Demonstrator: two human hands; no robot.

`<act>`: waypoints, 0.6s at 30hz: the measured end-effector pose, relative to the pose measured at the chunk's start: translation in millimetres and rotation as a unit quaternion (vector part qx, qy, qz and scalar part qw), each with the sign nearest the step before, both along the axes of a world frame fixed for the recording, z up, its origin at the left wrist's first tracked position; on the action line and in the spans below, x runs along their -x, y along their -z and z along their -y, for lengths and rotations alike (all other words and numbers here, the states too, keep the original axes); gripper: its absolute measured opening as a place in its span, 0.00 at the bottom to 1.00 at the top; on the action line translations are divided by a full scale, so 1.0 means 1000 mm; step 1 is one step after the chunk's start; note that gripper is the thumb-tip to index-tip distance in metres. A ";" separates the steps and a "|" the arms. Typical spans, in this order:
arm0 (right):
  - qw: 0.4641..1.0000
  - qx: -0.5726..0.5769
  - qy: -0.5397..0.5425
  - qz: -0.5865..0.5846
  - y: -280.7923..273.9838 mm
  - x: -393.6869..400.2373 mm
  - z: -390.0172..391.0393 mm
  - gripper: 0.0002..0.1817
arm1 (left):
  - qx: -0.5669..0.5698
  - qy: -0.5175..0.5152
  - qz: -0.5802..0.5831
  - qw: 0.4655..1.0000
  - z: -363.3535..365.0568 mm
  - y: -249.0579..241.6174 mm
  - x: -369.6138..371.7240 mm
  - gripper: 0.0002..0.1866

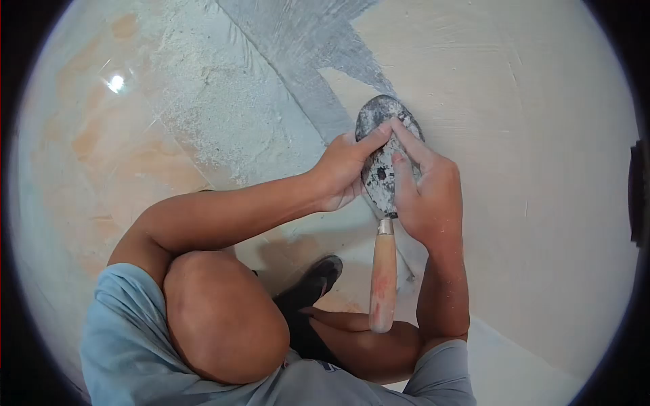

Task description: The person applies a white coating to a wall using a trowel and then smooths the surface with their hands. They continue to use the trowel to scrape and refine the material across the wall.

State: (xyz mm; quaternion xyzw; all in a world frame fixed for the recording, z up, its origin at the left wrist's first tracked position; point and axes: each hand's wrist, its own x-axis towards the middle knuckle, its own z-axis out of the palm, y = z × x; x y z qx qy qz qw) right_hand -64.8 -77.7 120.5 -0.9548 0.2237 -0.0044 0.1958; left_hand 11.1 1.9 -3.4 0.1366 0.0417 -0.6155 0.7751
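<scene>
Between my two hands is a trowel with a dark oval blade (380, 193) smeared with white plaster. Its wooden handle (384, 284) points down toward my lap, and no hand is on it. My left hand (344, 166) grips the blade's left edge, thumb on the face and the other fingers behind. On the right side, my right hand (430, 193) holds the blade, its thumb and index finger lying on the face and the rest hidden. The fingertips of both hands meet near the upper middle of the blade.
A pale wall (528, 155) fills the right side, with a grey unevenly edged patch (291, 34) at its lower edge. White powder (223, 101) lies over the tiled floor (101, 169). My bent knee (223, 314) and a dark sandal (325, 272) are below.
</scene>
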 end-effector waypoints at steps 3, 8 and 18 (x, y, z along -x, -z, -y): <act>0.999 0.027 -0.001 -0.030 0.010 -0.017 -0.001 0.23 | -0.009 -0.047 -0.050 0.998 0.006 0.013 -0.003 0.19; 1.000 0.018 -0.011 -0.001 0.004 -0.006 0.001 0.22 | -0.022 -0.020 -0.042 0.999 0.002 0.005 -0.003 0.20; 0.999 0.030 -0.006 -0.017 -0.003 -0.013 -0.003 0.21 | -0.017 0.019 -0.005 1.000 -0.007 -0.009 -0.006 0.22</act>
